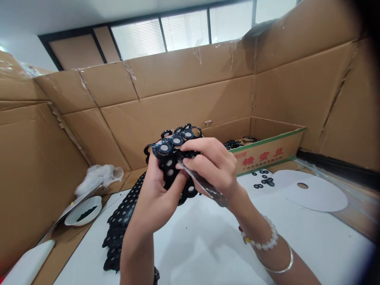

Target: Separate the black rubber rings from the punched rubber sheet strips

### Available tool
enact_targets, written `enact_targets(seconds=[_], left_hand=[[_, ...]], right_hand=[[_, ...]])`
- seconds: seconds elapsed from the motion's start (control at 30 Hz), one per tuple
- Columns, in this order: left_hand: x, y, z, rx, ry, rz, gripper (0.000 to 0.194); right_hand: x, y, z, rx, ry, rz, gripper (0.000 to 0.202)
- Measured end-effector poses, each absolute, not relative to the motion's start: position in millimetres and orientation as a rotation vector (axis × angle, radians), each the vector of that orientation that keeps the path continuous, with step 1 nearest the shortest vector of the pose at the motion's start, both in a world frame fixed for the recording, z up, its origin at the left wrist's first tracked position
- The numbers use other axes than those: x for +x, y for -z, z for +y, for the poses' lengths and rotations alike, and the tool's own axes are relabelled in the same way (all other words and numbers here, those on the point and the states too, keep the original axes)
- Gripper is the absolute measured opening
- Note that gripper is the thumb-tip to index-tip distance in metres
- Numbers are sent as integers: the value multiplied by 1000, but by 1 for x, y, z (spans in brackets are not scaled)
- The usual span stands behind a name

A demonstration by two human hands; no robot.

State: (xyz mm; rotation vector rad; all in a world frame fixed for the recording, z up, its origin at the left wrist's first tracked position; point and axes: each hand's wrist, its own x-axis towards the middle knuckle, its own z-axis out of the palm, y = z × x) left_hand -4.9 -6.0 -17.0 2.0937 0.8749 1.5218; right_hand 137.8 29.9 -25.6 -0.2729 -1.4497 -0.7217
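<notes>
My left hand (157, 194) holds up a sheet of linked black rings (170, 168) with pale round centres, its thumb pressed on the near face. In my right hand (210, 162) is a slim tool with a dark, shiny handle (208, 188); its tip meets the rings and is hidden by the fingers. Both hands are close together, in the middle of the view. Below and left, a long strip of the same ringed material (120, 225) lies on the white table surface (190, 245).
An open carton (267, 152) with black rings stands at the back right. Several loose rings (264, 180) lie beside a white disc (311, 190) with a hole. A white bowl (84, 209) and clear plastic (99, 176) sit at the left. Cardboard walls (178, 93) surround the table.
</notes>
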Motion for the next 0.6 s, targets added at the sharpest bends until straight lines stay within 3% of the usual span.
enact_targets(seconds=[0.3, 0.6], left_hand=[[-7, 11, -11, 1988, -1457, 881, 22], [-30, 18, -15, 2191, -1151, 905, 39]], right_hand=[[136, 27, 29, -164, 640, -1459, 15], [141, 24, 18, 3, -52, -1326, 19]])
